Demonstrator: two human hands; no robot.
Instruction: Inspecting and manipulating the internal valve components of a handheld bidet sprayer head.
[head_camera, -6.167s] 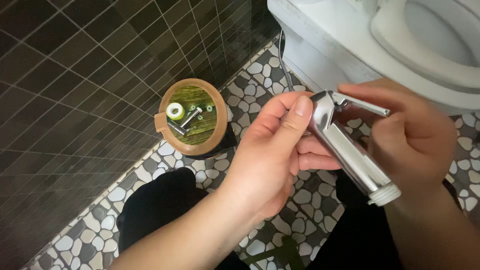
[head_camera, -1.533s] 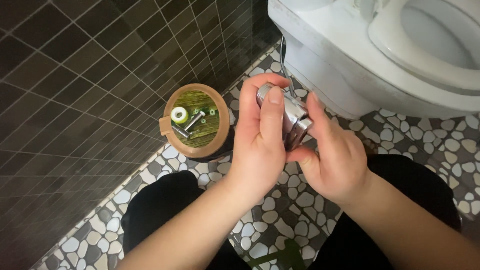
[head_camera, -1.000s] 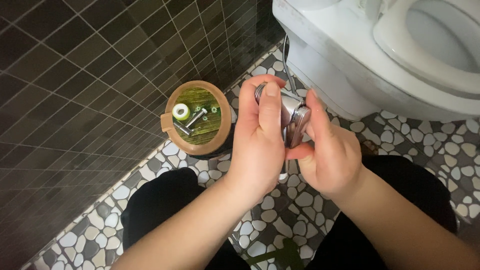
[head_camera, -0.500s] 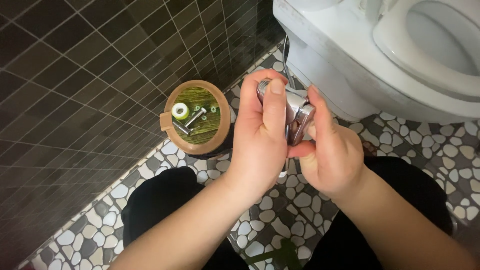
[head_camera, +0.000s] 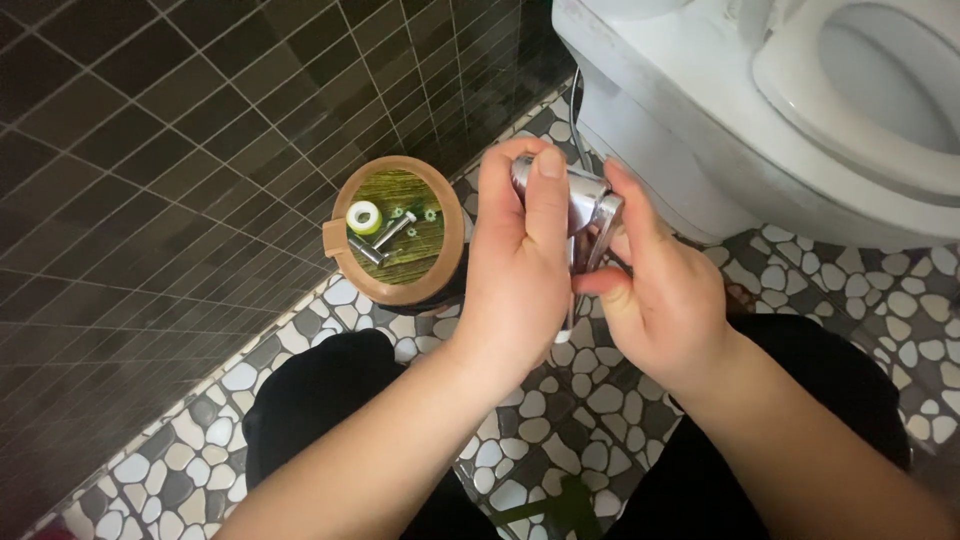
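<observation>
Head view: both hands (head_camera: 590, 280) grip sprayer (head_camera: 585, 200) beside toilet (head_camera: 700, 110).

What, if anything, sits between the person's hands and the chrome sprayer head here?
Nothing visible does. The left hand and the right hand both grip the chrome sprayer head directly, with the fingers wrapped over it. The small round tray of parts sits apart, by the wall.

Dim, soft light; edges perhaps slightly blurred.
</observation>
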